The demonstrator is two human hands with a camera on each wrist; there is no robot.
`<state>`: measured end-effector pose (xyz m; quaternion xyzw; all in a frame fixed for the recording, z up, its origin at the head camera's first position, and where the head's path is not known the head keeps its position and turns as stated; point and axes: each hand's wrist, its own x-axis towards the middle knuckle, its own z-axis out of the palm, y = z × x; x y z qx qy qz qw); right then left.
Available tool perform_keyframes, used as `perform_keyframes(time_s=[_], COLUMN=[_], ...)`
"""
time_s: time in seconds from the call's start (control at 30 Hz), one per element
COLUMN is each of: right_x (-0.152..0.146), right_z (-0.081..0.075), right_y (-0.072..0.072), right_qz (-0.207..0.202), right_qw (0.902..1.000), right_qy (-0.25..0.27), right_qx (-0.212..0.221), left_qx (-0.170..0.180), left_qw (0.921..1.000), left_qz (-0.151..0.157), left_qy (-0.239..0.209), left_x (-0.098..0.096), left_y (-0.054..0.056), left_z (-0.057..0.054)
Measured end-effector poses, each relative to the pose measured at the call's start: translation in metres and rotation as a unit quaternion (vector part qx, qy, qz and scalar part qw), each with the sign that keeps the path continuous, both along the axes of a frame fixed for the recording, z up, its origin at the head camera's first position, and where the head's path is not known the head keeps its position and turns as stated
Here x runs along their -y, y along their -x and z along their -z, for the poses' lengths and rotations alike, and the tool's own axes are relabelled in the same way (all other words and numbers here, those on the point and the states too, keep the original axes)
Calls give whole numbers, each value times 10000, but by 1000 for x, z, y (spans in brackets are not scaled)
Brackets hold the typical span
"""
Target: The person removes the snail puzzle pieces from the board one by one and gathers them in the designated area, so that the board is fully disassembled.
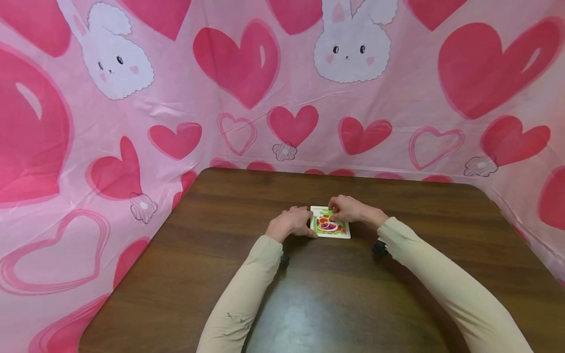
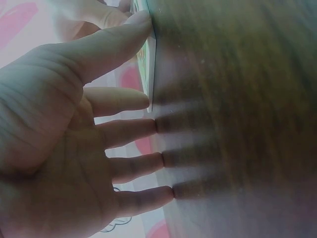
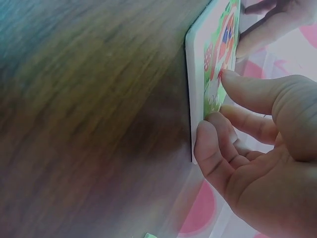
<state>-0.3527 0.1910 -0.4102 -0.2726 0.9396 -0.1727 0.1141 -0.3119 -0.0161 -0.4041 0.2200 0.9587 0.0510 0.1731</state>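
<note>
Bare counter [image 1: 304, 294] on the near side of both hands. Left hand [image 1: 290, 223] spread, thumb and index at the left edge of the picture board [image 1: 325, 226], probably bracing it. Board's flat between hands, face up; can't tell long axis or motif heading. Right hand [image 1: 353, 210] curled over its right side; pinching unclear. Heart-print cloth [image 1: 295, 88] beyond.

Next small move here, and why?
Probably a light downward press by the right hand on the picture board: its thumb tip appears to touch the board's printed face, while the left hand, at the board's left side, could steady it.
</note>
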Motion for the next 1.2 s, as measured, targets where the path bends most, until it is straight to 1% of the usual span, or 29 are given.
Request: perform_keyframes(time_s=[0.23,0.37,0.57,0.8,1.0,1.2], right_x=[0,1,2,1,2,2], right_z=[2,2,1,1,0,2], right_y=[1,0,-2,-2,-1,-1], right_qz=[33,-24,16,86,144,274], right_qw=[9999,9996,9995,9994,9994,9988], right_qy=[77,192,240,221,240,393], right_qx=[-138,-213,-180,-250,-189,-66], left_qx=[-20,10,78,88,48,44], left_qw=[10000,10000,9999,9999,9999,9999], left_qz=[5,-30,-105,-80,-93,-94], left_qy=[47,29,-17,-103,-96,-49], left_x=[0,0,1,1,1,1], left_y=[1,1,0,-1,0,1], left_z=[0,0,0,0,0,2])
